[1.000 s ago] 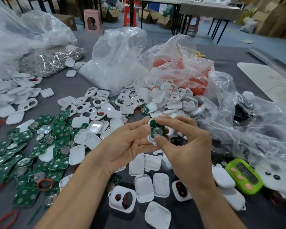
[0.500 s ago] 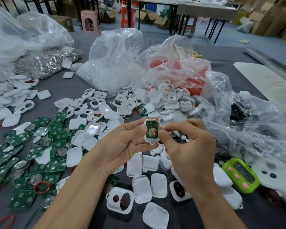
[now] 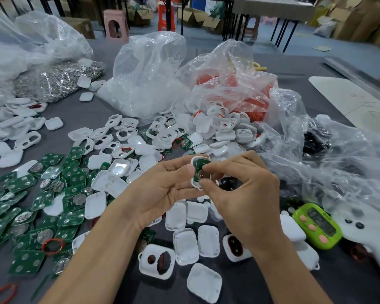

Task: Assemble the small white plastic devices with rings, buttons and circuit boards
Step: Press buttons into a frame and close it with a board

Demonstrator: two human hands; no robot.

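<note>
Head view, one entry. Item in work: white shell [image 3: 194, 184], held above the middle of the grey table [image 3: 261, 288], open face up, with a green circuit board [image 3: 198, 167] seated in it and a round metal cell [image 3: 203, 175] on the board. Left hand [image 3: 160, 189]: palm up, fingers curled under the shell, thumb laid against its left rim. Right hand [image 3: 248, 194]: fingers bent, forefinger across the top of the board, thumb at the shell's lower rim (a pinch, both tips touching the piece). Stock on the table: loose circuit boards [image 3: 42, 200] spread at left, a red ring [image 3: 53, 245] lying on them; heap of shell halves [image 3: 217, 132] beyond the hands; plain white covers [image 3: 207, 240] below the hands; a two-hole shell front [image 3: 156, 261] nearest the camera. Packaging: clear bag [image 3: 147, 77] behind the heap, bag of red parts [image 3: 233, 84] to its right, bag of bright metal pieces [image 3: 53, 80] far left. Sundry: green timer [image 3: 317, 224] at right.
</note>
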